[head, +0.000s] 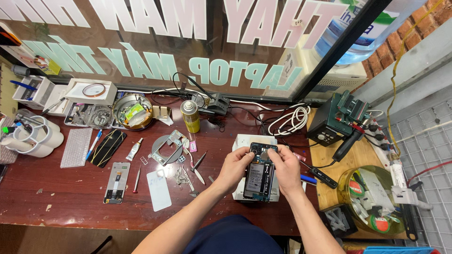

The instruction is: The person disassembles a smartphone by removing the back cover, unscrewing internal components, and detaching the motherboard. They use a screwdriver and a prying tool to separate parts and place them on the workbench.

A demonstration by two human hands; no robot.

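An opened smartphone [259, 181] with its back off lies on a white block [241, 141] at the middle of the wooden bench; its battery and boards show. My left hand [234, 168] grips the phone's upper left edge. My right hand [284, 168] rests on the upper right side, fingertips pinched over the board near the top. Whether a small part sits between those fingertips is not visible.
Left of the phone lie tweezers [198, 161], a white back cover [158, 190], a phone screen part [116, 182], a yellow spray can [190, 116] and a round tin of parts [134, 111]. A soldering station [335, 120] and a glass bowl [372, 197] stand at the right.
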